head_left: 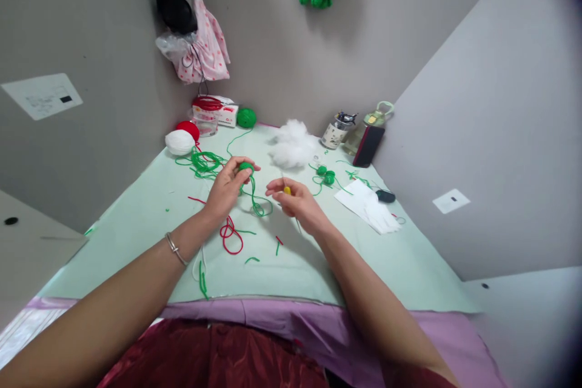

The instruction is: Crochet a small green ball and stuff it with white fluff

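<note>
Between the fingertips of my left hand (230,185) is a small round green crochet piece (246,167). Strands of green yarn (260,209) hang from it and loop down onto the table. To the right, my right hand (297,200) is closed around a thin crochet hook with a yellow handle (287,190); its metal shaft sticks out below the palm. The two hands are a short way apart, above the middle of the table. Below them lie a looped red yarn piece (231,236) and several short green and red yarn ends.
White stuffing (293,144) lies at the back, near small green crocheted balls (328,177). White paper (367,206), a propped phone (368,147) and a pen holder (335,134) are on the right. A white yarn ball (179,142) and tangled green yarn (204,162) lie left.
</note>
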`<state>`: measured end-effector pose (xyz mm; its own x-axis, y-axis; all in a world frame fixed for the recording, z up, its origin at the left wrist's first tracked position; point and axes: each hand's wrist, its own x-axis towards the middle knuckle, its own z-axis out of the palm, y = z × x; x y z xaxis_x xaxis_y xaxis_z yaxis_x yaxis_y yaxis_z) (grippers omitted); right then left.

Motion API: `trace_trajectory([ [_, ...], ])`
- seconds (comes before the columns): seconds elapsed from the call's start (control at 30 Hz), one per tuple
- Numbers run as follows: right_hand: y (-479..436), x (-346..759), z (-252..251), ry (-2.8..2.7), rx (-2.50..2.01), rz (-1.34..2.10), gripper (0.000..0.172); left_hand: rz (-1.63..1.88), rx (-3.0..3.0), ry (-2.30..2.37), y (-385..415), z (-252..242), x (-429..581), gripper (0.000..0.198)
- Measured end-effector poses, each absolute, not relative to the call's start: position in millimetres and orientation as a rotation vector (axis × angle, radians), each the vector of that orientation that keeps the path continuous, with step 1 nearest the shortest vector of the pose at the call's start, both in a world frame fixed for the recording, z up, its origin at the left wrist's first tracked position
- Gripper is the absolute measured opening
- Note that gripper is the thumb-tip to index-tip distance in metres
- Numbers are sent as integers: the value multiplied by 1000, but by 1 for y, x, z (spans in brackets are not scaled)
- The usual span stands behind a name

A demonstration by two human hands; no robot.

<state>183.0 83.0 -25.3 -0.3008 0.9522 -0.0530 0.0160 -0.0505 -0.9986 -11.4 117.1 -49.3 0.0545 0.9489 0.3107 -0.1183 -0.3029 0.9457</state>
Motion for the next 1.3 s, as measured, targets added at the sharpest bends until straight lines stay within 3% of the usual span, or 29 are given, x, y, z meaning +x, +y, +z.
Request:
trace_trajectory([
  [0.27, 73, 173, -23, -1841, -1071, 1714, 43, 1605, 1090, 901, 137, -41, -28, 27],
  [0.47, 61, 224, 15, -1518, -1029, 1351, 33, 1764, 982, 997, 160, -47, -56, 26],
  [0.83, 45, 289, 28, -1425, -774, 1015, 49, 1773, 928, 1028, 168, -50, -61, 18],
  [1.17, 45, 324, 25, -1357, -731, 876, 60, 1736, 795, 941, 168, -51, -66, 6],
  [1.23, 47, 326, 23, -1497, -733, 907, 63, 1734, 753, 932, 170, -52, -69, 10],
  [1.3, 51, 321, 22, -1650, -784, 949, 56, 1721, 722, 920, 171, -51, -71, 15],
])
